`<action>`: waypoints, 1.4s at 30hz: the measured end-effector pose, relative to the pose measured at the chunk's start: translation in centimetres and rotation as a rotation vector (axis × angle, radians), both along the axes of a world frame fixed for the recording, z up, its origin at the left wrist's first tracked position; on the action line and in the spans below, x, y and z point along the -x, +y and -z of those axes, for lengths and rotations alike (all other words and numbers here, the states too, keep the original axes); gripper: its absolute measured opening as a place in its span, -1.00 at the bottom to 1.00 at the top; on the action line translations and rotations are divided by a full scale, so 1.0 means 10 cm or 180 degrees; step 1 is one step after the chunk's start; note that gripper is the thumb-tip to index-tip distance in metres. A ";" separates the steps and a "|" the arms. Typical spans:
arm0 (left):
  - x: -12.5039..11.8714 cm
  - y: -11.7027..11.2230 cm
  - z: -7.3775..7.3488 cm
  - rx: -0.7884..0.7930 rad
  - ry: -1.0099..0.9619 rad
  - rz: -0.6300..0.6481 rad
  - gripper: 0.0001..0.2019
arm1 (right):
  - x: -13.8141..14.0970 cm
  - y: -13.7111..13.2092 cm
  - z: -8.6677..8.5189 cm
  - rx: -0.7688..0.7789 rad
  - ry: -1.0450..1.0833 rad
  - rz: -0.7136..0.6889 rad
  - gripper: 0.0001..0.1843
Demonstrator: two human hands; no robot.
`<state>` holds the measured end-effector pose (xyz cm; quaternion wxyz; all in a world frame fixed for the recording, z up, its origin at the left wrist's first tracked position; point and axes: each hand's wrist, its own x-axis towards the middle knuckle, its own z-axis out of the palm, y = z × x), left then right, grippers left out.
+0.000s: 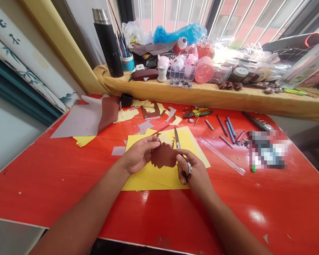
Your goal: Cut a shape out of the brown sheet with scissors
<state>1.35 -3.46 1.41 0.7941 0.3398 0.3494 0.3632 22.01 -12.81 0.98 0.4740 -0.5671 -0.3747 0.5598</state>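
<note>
A: What occupies the foreground?

B: A red tabletop, with both forearms reaching over it. The left hand has its thumb and forefinger closed in a pinch on the upper left edge of a brown piece, whose lower left edge is jagged. The piece is held in front of the body, above yellow sheets

A: And the opposite side?

B: The right hand is curled around the handles of a pair of scissors, blades pointing away from the body; how far they are parted cannot be told. Its forefinger and thumb tips are drawn close together at the right edge of the brown piece

A: What lies beyond?

B: To the right, a clear ruler, then blue pens and yellow-and-green pliers. To the left, a large grey sheet lies beside brown material. Scraps are scattered between these two sides

A: What stands at the back?

B: On a cloth-covered ledge: a black flask, a blue cup of brushes, a white spool and a blue plastic bag. Barred windows rise behind

A: Is any lettering legible?

B: The panel at far left bears dark brush-style characters, too indistinct to read with certainty; markings on the cup and flask are too small to read
</note>
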 end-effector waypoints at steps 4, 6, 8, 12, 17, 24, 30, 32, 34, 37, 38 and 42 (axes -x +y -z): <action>-0.03 -0.02 0.02 0.0077 -0.0005 -0.0191 -0.68 | 0.02 0.00 0.01 -0.0018 0.0084 -0.0034 -0.45; -0.04 -0.02 0.03 0.0075 0.0047 -0.0248 -0.68 | 0.02 0.00 0.02 -0.0065 0.0116 -0.0053 -0.49; -0.04 -0.02 0.03 0.0062 0.0115 -0.0206 -0.67 | 0.02 0.00 0.03 -0.0117 0.0141 -0.0047 -0.51; -0.03 -0.02 0.00 0.0026 0.0167 -0.0052 -0.61 | 0.01 0.01 0.03 -0.0137 0.0148 0.0010 -0.54; -0.02 -0.03 -0.05 -0.0052 0.0211 0.0088 -0.53 | 0.00 0.00 0.02 -0.0113 0.0141 0.0036 -0.56; -0.02 -0.02 0.00 -0.0250 0.0366 0.0400 -0.52 | 0.01 0.00 0.01 -0.0057 0.0139 0.0097 -0.52; -0.02 -0.01 0.04 -0.0247 0.0406 0.0346 -0.53 | 0.01 0.00 0.02 -0.0053 0.0150 0.0081 -0.50; -0.02 -0.01 0.04 -0.0252 0.0416 0.0338 -0.52 | 0.01 0.00 0.02 -0.0039 0.0147 0.0097 -0.50; -0.02 -0.01 0.04 -0.0252 0.0446 0.0338 -0.51 | 0.01 0.00 0.02 -0.0036 0.0132 0.0107 -0.51; -0.01 -0.01 0.03 -0.0254 0.0483 0.0330 -0.51 | 0.01 0.00 0.02 -0.0043 0.0113 0.0104 -0.52; -0.01 -0.01 0.03 -0.0259 0.0485 0.0327 -0.51 | 0.01 0.00 0.02 -0.0042 0.0111 0.0103 -0.51; -0.01 -0.01 0.04 -0.0289 0.0468 0.0346 -0.55 | 0.00 -0.01 0.03 -0.0018 0.0108 0.0100 -0.50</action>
